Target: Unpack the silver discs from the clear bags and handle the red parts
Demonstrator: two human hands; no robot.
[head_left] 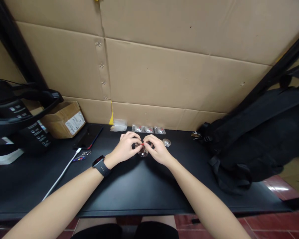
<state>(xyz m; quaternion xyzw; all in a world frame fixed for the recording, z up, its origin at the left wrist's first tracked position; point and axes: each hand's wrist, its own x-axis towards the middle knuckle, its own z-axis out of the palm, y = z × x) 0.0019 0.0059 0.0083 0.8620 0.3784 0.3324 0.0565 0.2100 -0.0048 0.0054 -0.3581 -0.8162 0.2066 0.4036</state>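
My left hand (126, 146), below a dark watch on the wrist, is closed with thumb and fingers pinched together. Opposite it, my right hand (156, 148) is pinched the same way. The fingertips of both hands meet at a small red piece (143, 144), too small to make out further. Right beneath the fingers is a shiny round metal disc (143, 154), partly hidden by them. A second round metal disc (166, 142) lies on the black table just right of my right hand. Behind the hands, several bagged metal discs with red bits (148, 129) lie in a row.
A stack of clear plastic bags (119, 125) lies by the cardboard wall (151, 76). On the left are a phone (87, 136) with a white cable (62, 174), keys (81, 156), a cardboard box (64, 119) and a black bag (17, 116). A black backpack (259, 132) stands right.
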